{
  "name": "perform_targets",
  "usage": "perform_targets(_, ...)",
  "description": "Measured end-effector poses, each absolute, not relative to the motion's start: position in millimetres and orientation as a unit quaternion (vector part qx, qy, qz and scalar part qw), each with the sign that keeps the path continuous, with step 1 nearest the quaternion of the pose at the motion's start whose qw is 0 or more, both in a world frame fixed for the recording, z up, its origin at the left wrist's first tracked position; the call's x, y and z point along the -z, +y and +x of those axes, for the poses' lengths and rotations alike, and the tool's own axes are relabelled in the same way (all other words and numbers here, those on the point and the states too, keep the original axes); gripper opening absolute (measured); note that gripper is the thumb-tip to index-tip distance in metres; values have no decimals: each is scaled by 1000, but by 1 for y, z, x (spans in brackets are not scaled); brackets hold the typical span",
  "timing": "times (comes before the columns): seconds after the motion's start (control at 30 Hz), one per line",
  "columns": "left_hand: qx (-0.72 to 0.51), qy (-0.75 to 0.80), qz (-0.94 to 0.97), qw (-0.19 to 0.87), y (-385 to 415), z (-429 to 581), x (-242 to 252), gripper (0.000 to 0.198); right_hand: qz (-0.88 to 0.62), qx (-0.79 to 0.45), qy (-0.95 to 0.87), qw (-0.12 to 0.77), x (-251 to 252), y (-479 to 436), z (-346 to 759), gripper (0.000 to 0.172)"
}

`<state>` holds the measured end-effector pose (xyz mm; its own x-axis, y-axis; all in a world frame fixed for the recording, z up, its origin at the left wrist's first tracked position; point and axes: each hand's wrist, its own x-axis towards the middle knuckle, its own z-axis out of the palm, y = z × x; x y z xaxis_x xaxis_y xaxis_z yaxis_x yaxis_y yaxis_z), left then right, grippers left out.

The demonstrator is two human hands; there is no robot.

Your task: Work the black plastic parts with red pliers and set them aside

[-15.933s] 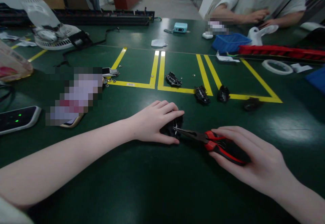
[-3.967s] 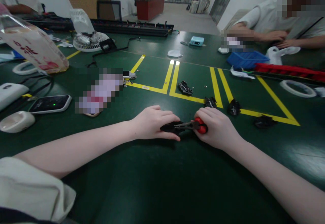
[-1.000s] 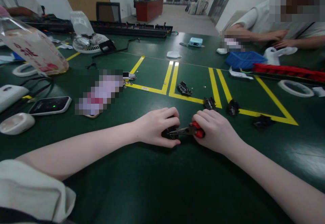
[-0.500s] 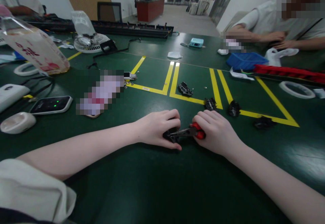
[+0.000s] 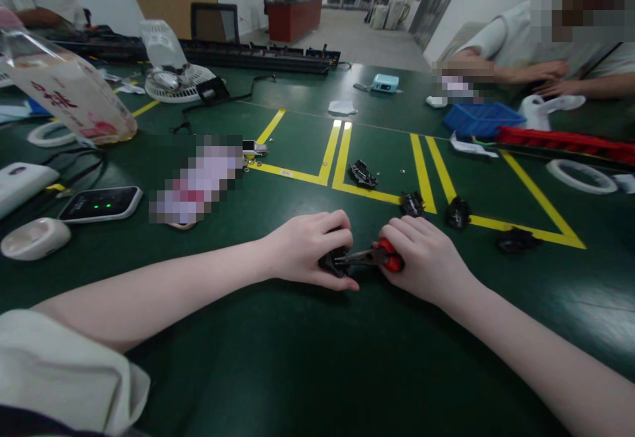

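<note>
My left hand (image 5: 307, 248) is closed round a small black part (image 5: 333, 263) just above the green table. My right hand (image 5: 421, 255) grips the red handles of a pair of pliers (image 5: 367, 257). The pliers point left, and their metal jaws are at the black part between my left fingers and thumb. Similar black parts lie beyond my right hand: one (image 5: 364, 174) inside a yellow-taped area, another (image 5: 411, 203) near my knuckles, and two more (image 5: 457, 212) (image 5: 516, 240) further right.
At the left are a phone (image 5: 201, 182), a black-topped device (image 5: 100, 203), a bottle (image 5: 69, 86) and a fan (image 5: 173, 80). A blue basket (image 5: 481, 119), a red strip (image 5: 565, 143) and a tape roll (image 5: 580, 176) are at the right. Another person's hands (image 5: 550, 80) rest beyond.
The plier jaws look slightly more parted at the black part, and my right hand has shifted a touch to the right. My left hand has barely moved.
</note>
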<state>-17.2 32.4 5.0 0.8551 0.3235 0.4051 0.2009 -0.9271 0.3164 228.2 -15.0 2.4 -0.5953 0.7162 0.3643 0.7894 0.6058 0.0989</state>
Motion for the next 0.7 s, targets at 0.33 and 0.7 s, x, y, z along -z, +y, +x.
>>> perform_targets(0.33,-204,154,953,160,33,-17,-3,49,-432,114,-885,130,-10,-17,225,5)
perform_targets(0.7,-245,144,951,118,32,-18,-6,41,-426,109,-885,151,-3,-14,229,7)
